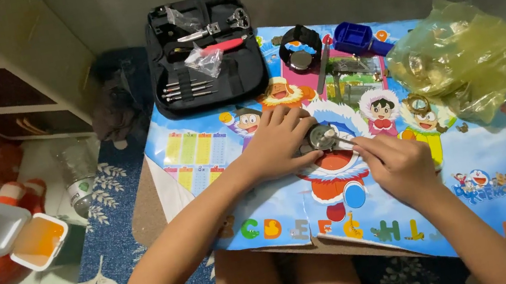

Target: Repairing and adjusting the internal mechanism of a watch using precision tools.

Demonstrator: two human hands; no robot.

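Observation:
My left hand (pixel 277 141) rests on a small low table covered with a colourful cartoon sheet (pixel 213 148) and pinches a round metal watch case (pixel 323 136) by its edge. My right hand (pixel 399 165) holds a thin metal tool (pixel 343 141) whose tip touches the watch case. Both hands meet at the middle of the table.
An open black tool case (pixel 205 54) with screwdrivers and red-handled pliers lies at the far left. A black watch (pixel 300 48), a blue holder (pixel 355 37) and a crumpled yellow plastic bag (pixel 458 56) sit at the back. An open white container (pixel 8 234) is on the floor, left.

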